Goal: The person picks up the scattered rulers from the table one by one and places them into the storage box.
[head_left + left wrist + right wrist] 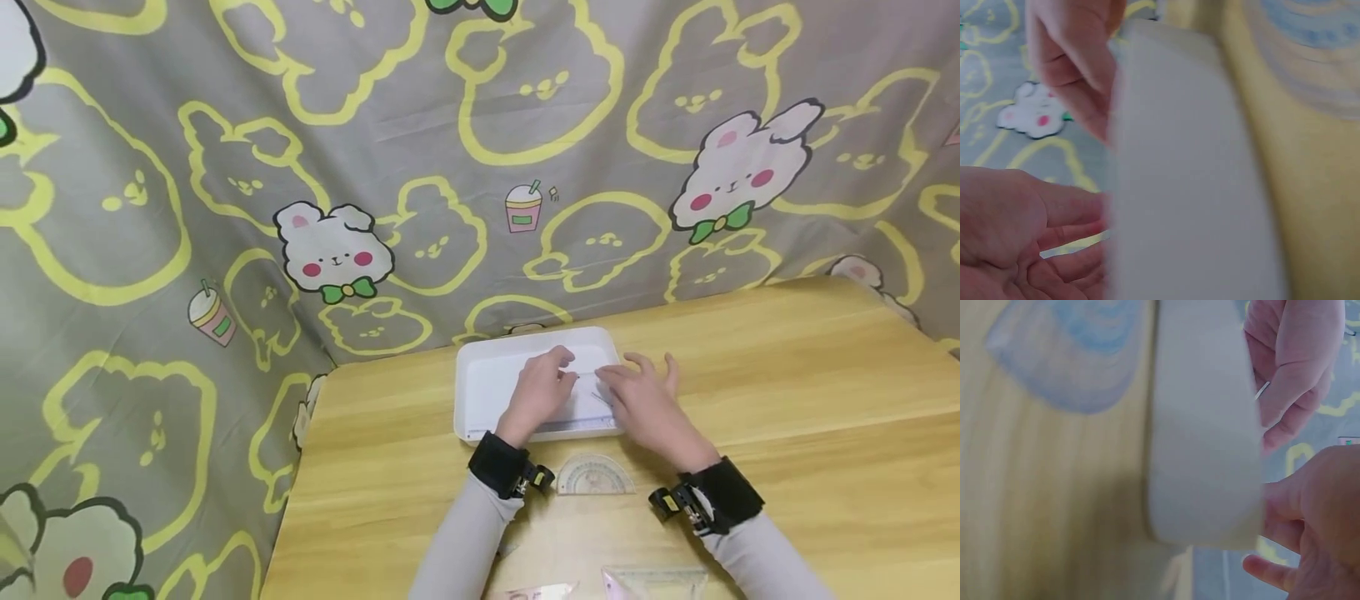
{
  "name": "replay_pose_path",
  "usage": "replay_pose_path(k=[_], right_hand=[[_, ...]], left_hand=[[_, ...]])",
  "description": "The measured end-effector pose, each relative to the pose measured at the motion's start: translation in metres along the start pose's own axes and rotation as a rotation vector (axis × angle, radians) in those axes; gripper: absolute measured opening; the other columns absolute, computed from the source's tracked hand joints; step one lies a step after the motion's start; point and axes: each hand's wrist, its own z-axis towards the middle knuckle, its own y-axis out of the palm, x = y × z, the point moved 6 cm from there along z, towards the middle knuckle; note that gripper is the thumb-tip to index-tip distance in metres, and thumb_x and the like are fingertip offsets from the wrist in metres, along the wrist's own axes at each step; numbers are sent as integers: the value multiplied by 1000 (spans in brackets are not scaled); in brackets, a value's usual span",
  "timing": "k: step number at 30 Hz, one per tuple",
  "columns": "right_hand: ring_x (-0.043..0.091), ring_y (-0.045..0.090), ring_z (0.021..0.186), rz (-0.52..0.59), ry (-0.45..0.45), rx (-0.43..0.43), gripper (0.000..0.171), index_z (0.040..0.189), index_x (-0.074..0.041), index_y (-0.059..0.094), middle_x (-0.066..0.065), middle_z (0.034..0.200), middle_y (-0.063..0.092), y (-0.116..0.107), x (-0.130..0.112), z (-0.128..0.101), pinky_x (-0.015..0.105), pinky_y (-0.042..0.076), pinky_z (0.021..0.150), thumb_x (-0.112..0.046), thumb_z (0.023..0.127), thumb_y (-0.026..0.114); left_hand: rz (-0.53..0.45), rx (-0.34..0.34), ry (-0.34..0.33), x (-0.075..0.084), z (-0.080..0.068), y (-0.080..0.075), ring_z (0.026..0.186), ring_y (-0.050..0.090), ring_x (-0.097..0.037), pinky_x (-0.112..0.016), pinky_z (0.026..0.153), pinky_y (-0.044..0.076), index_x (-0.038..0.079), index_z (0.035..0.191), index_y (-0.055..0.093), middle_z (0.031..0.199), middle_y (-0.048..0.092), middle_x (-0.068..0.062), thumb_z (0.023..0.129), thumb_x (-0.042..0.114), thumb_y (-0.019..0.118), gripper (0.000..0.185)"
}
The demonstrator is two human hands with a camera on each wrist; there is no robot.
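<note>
My left hand [538, 392] and right hand [643, 402] both hover over the white tray [480, 392]; the left pinches a thin metal pin [1262, 391], pointing rightward at my relaxed right fingers, nearly touching; ruler [570, 426] lies along the tray's near edge.

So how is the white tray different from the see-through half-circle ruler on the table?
The white rectangular plastic tray is opaque with a raised rim; the clear semicircular protractor lies flat and shows the wood through it. The tray looks bigger. Both hands are over the tray, none over the protractor. The tray sits farther back, the protractor nearer the person. Both rest on the wooden table.
</note>
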Motion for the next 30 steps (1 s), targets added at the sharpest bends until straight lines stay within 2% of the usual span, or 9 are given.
replay_pose_path(k=[5, 8, 11, 17, 20, 24, 30], right_hand=[[52, 47, 132, 22, -62, 35, 31, 128, -2, 71, 17, 129, 71, -14, -17, 2, 81, 7, 109, -6, 97, 66], [48, 51, 129, 41, -98, 40, 32, 128, -2, 71, 18, 128, 71, -21, -31, 2, 75, 18, 105, -7, 97, 67], [44, 55, 123, 63, -141, 44, 32, 128, -2, 71, 18, 126, 71, -26, -49, 2, 68, 32, 97, -10, 97, 68], [40, 62, 117, 143, -266, 30, 33, 126, 0, 70, 19, 123, 71, -23, -93, -3, 61, 47, 98, -14, 95, 74], [37, 64, 114, 175, -287, -1, 36, 126, 0, 70, 17, 122, 71, -19, -109, -5, 57, 50, 99, -15, 94, 78], [33, 67, 110, 185, -275, -78, 40, 125, -1, 70, 13, 119, 71, -10, -121, -10, 52, 55, 96, -18, 92, 81], [27, 68, 105, 205, -279, -205, 41, 123, -4, 71, 10, 115, 73, 13, -136, -18, 48, 57, 92, -26, 91, 82]], left_hand=[[-50, 13, 4, 13, -12, -25, 108, 74, -24, -29, 87, 58, 3, 130, 66, 126, 72, -13, 103, 14, 66, 29], [-51, 8, 16, 19, -19, -37, 110, 73, -25, -27, 87, 58, 4, 132, 65, 127, 72, -13, 104, 17, 66, 31], [-62, 9, 37, 21, -25, -52, 111, 72, -25, -26, 87, 58, 4, 133, 65, 128, 72, -14, 103, 21, 67, 34], [-119, 54, 36, 8, -48, -93, 114, 71, -25, -32, 91, 58, 7, 135, 65, 128, 72, -11, 102, 24, 71, 37], [-134, 47, 47, 0, -62, -109, 115, 69, -26, -39, 93, 58, 8, 136, 64, 128, 71, -11, 100, 24, 72, 39], [-83, -35, 62, -8, -82, -114, 118, 68, -27, -42, 96, 57, 9, 136, 64, 129, 71, -11, 100, 26, 73, 41], [60, -152, 22, -29, -115, -106, 114, 68, -26, -42, 95, 56, 8, 131, 67, 124, 72, -11, 95, 26, 79, 42]])
